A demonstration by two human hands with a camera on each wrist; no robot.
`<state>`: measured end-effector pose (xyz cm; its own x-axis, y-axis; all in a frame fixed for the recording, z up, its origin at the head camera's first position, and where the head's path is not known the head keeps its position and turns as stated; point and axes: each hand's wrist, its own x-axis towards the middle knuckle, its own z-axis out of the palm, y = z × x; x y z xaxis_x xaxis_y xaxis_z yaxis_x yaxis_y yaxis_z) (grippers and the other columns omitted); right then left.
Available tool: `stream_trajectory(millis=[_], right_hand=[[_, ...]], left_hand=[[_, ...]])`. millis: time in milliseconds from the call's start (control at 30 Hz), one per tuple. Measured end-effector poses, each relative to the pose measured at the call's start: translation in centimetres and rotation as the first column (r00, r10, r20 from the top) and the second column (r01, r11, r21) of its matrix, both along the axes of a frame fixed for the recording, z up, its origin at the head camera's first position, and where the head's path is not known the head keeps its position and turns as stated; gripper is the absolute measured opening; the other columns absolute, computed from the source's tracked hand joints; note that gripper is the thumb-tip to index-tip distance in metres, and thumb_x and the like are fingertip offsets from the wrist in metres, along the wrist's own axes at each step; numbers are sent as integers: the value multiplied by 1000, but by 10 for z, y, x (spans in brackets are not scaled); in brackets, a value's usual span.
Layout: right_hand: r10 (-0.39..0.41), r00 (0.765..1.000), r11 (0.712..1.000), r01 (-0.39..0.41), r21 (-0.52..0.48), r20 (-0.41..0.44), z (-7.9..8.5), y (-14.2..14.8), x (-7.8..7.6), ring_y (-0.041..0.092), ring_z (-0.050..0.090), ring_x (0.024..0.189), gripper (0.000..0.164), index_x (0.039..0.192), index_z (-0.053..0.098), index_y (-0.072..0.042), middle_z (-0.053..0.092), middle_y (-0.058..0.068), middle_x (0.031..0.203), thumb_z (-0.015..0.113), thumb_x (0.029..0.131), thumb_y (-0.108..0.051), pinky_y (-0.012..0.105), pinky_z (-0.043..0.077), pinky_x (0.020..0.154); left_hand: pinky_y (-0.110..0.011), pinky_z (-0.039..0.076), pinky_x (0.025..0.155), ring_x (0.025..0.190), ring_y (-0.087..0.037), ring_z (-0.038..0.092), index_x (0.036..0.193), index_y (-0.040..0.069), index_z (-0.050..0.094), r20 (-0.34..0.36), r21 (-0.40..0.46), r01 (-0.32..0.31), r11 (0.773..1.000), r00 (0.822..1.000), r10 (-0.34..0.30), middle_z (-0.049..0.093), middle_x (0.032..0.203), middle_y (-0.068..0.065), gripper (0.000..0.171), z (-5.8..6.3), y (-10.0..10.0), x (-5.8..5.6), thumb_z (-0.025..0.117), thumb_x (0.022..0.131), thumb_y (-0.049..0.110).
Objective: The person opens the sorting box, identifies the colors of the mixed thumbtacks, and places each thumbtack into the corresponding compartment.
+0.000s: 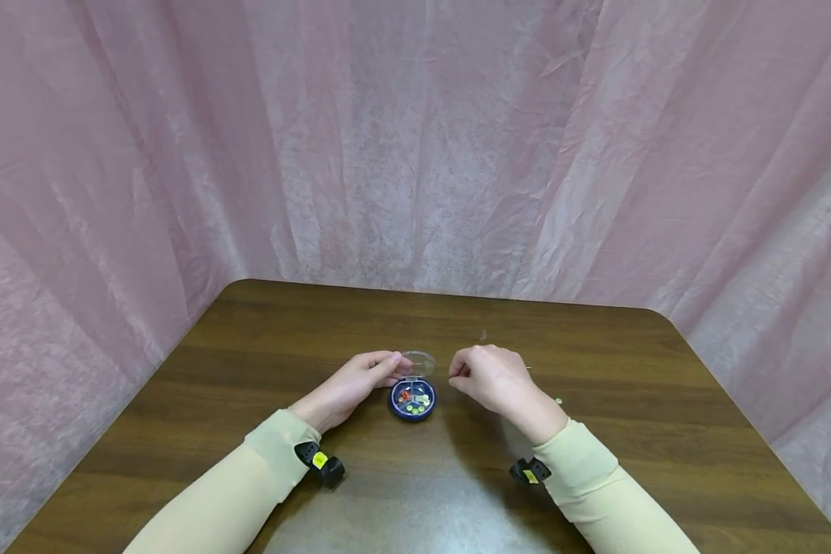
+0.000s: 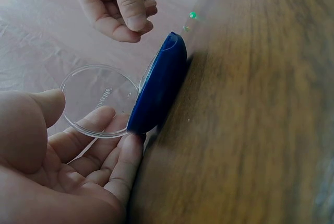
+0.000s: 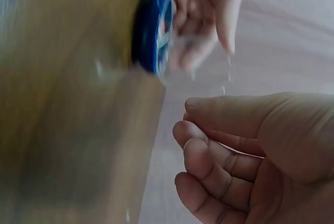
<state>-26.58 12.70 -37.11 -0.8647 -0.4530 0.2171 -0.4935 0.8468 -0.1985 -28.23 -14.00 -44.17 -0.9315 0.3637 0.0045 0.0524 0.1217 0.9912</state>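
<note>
A round blue pill case (image 1: 412, 417) stands on the table with its clear hinged lid (image 1: 419, 360) raised. Small orange-red, whitish and yellow-green pieces (image 1: 415, 409) lie in separate compartments. My left hand (image 1: 360, 377) holds the lid from the left, thumb at its rim and fingers behind it; a fingertip touches the case's blue side (image 2: 162, 85). Just right of the case hovers my right hand (image 1: 492, 375), fingers curled and thumb tip against the index finger. No object shows between those fingertips (image 3: 194, 104), though something tiny could be hidden there.
A small green piece (image 1: 559, 401) lies on the brown wooden table (image 1: 284, 323) to the right of my right hand. A faint transparent item (image 1: 483, 335) sits behind that hand. Pink curtains (image 1: 415, 154) hang around the table's far and side edges.
</note>
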Motion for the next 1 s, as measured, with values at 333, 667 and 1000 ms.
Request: stream_trajectory(millis=[333, 667, 1000], right_hand=[[-127, 990, 991, 129, -21, 66, 7, 46, -29, 15, 72, 85, 3, 94, 82, -20, 78, -8, 92, 84, 96, -21, 45, 59, 74], [-249, 961, 968, 249, 8, 118, 4, 89, -49, 28, 74, 96, 8, 108, 83, -16, 80, 3, 104, 78, 102, -20, 56, 60, 80], [-272, 952, 962, 269, 45, 139, -4, 102, -55, 31, 73, 96, 7, 102, 81, -15, 78, 3, 100, 77, 97, -18, 58, 59, 79]], left_hand=[[-44, 51, 118, 137, -31, 64, 141, -5, 69, 1, 0, 7, 1000, 1000, -7, 69, 145, -19, 44, 0, 0, 0, 52, 120, 30], [-45, 51, 118, 135, -30, 65, 140, -4, 70, -13, -7, 19, 1000, 1000, -19, 69, 145, -18, 42, 2, 0, 0, 51, 120, 29], [-46, 50, 119, 135, -30, 65, 140, -4, 70, -12, -10, 12, 1000, 1000, -12, 69, 144, -19, 42, 0, -1, 0, 50, 121, 27]])
